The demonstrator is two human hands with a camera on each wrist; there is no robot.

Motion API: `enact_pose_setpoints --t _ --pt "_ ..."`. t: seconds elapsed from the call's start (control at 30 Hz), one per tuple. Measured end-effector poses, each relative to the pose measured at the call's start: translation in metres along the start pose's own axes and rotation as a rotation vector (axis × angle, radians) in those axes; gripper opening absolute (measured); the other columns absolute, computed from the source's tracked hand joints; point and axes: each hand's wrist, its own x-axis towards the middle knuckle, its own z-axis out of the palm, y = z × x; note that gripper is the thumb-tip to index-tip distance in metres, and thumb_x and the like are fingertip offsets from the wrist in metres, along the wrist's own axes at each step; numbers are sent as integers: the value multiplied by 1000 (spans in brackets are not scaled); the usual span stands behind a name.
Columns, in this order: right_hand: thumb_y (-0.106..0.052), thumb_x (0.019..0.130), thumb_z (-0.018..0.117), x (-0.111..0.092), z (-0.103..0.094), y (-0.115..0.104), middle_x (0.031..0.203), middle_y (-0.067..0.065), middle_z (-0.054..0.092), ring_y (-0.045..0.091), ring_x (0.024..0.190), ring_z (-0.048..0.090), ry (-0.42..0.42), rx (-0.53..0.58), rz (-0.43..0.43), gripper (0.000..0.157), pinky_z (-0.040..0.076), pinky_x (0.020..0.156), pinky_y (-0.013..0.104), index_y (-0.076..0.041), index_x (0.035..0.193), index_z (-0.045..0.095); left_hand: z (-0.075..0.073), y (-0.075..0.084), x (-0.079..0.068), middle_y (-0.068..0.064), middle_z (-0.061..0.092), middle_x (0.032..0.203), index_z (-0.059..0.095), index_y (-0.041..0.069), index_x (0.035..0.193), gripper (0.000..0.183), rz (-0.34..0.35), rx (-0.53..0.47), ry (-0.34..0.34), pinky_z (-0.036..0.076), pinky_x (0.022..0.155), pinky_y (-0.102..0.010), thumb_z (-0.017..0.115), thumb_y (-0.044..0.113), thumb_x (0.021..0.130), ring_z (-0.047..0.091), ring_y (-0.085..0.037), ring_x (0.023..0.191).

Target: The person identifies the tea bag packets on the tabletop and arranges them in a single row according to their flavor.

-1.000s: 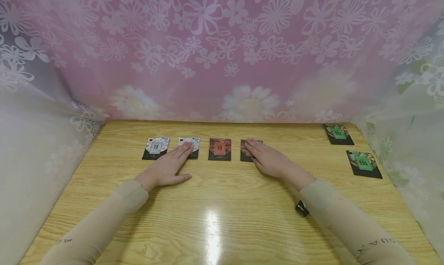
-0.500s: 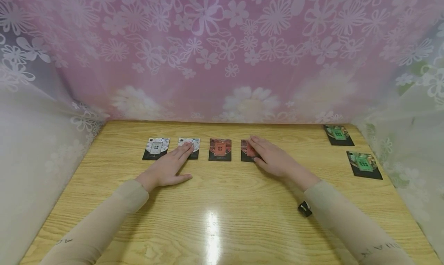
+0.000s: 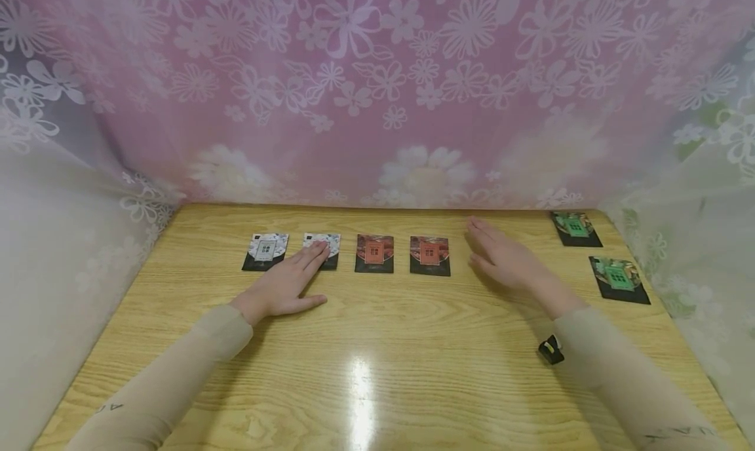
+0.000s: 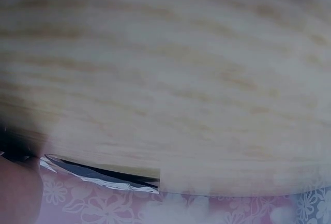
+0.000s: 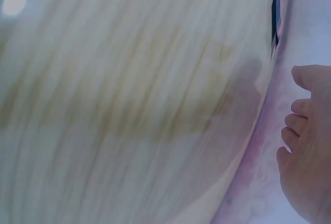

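Observation:
In the head view my left hand (image 3: 286, 284) lies with its fingers on a white-and-black packet (image 3: 330, 242), partly covering it. Left of that is another white-and-black packet (image 3: 265, 252), untouched. Two red-and-black packets, one in the middle (image 3: 374, 254) and one to its right (image 3: 430, 255), complete the row. My right hand (image 3: 504, 257) is beyond the right end of the row, apart from the packets, fingers extended and holding nothing. The left wrist view catches a packet's edge (image 4: 103, 175) low down; the right wrist view shows my right hand's fingers at its right side.
Two green-and-black packets, a far one (image 3: 576, 229) and a nearer one (image 3: 619, 279), lie at the wooden table's (image 3: 377, 339) right edge. A pink floral curtain (image 3: 377, 110) hangs behind. A small black object (image 3: 551, 350) sits by my right cuff.
My right hand has left the right-hand red packet and moved right, uncovering it. The small black object has shifted right along with that arm. My left hand stays in place.

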Motion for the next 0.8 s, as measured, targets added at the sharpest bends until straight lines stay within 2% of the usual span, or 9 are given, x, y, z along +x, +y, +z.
enact_pose_setpoints --t 0.27,0.53,0.8 --pt "-26 110 56 -19 -9 36 170 36 22 54 158 23 -8 -23 85 71 22 130 66 12 162 27 1 -1 0 -16 11 179 13 3 171 98 0 -22 -5 23 135 -52 55 60 103 12 -34 167" --pt "-28 112 55 -40 -14 60 168 39 23 57 156 23 -16 -3 149 72 25 126 70 14 162 26 0 -1 -1 -15 10 180 12 4 171 98 -5 -18 -11 23 135 -52 55 61 103 12 -33 167" --pt "-31 114 50 -52 -19 91 169 40 16 58 157 16 -39 12 228 73 19 126 73 13 164 20 0 -1 0 -16 9 180 12 4 171 98 -4 -17 -14 23 135 -52 54 61 103 12 -33 167"
